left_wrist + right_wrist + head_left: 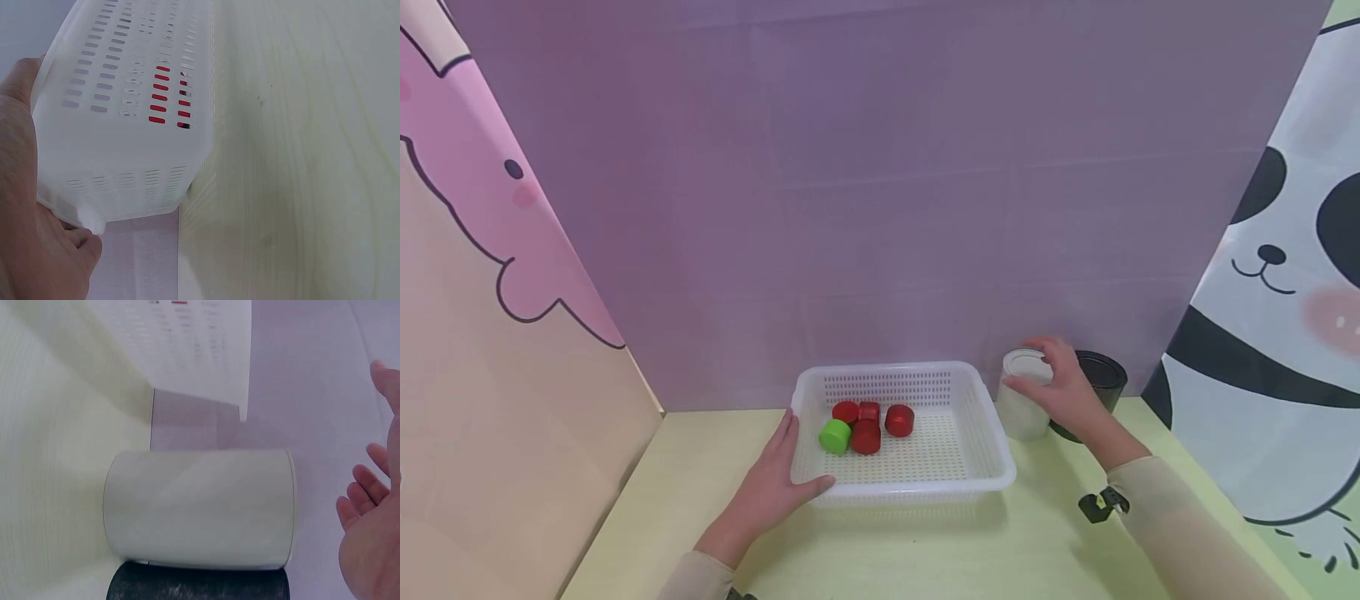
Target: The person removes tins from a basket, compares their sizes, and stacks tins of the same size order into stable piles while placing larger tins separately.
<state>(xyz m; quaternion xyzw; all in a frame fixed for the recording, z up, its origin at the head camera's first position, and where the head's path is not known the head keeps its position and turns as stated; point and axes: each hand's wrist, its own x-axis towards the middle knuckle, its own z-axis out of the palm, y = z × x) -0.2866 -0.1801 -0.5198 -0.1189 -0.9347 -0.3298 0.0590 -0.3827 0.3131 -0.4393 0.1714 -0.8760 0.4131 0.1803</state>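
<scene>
A white plastic basket (928,486) with slotted walls stands on the table. My left hand (772,479) grips its near left corner, the thumb over the rim and the fingers along the left side; the left wrist view shows fingertips (87,247) curled at the rim. Inside lie several small red cylinders (899,421) and one green cylinder (835,436). Right of the basket an upright white canister (200,509) stands beside a black canister (1105,379). Above the white one hovers my right hand (1060,387), fingers spread and curved; a gap separates them in the right wrist view.
A purple cloth backdrop (880,183) rises directly behind the basket and canisters. The pale wooden table (910,554) stretches in front of the basket. Printed panels close off both sides, with a pink animal (505,192) at left and a panda (1270,450) at right.
</scene>
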